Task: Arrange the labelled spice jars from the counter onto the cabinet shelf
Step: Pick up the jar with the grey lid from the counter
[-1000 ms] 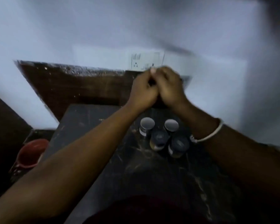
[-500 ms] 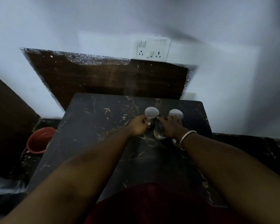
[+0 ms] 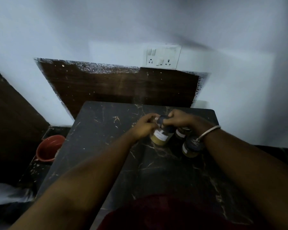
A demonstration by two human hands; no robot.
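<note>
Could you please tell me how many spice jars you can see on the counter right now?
3: one tilted between both hands, one behind the right wrist, one nearest. More may be hidden under the hands.

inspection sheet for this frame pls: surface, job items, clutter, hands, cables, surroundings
Surface: dark marbled counter, dim light.
Job's things: tilted jar with white label and yellowish contents, held by both hands; second jar behind it; third jar with dark lid near the right wrist. Cabinet shelf not in view.
Clutter: nothing seen on the counter.
Hands: left hand and right hand both closed on the tilted jar's top; bangle on the right wrist.
Cables: nothing seen.
Surroundings: socket plate on the wall, brown panel below it, red bucket left of the counter.
</note>
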